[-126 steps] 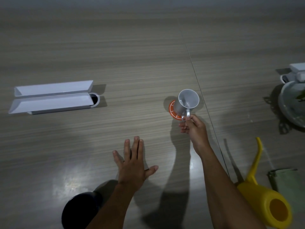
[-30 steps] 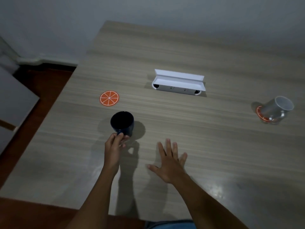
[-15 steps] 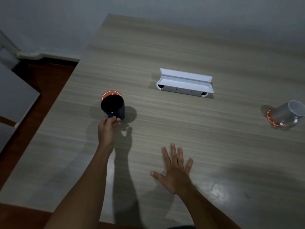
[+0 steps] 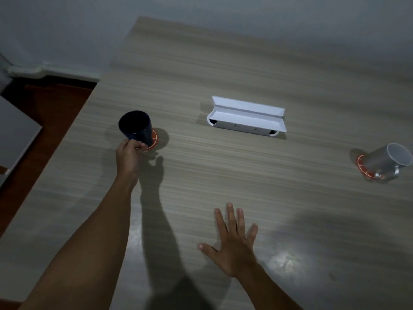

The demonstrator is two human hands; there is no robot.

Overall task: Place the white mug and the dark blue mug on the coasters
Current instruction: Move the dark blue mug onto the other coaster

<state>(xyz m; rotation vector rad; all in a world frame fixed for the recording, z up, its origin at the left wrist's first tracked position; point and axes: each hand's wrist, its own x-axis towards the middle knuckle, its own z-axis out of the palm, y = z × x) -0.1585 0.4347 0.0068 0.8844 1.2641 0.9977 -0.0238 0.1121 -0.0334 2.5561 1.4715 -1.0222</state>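
The dark blue mug [image 4: 135, 127] stands over an orange coaster [image 4: 154, 137] near the table's left edge, and the mug hides most of that coaster. My left hand [image 4: 128, 156] grips the mug by its handle on the near side. I cannot tell whether the mug's base touches the coaster. At the far right the white mug [image 4: 387, 158] sits on a second orange coaster [image 4: 362, 165]. My right hand [image 4: 234, 241] lies flat on the table near me, fingers spread, holding nothing.
A white open box-like holder [image 4: 247, 118] lies on the wooden table [image 4: 257, 175] between the two mugs. The table's left edge drops to a dark red floor [image 4: 38, 113]. A grey wall runs behind the table.
My left hand has carried the dark blue mug away from me and onto the left coaster, which showed in full one second ago. The right hand has stayed flat.
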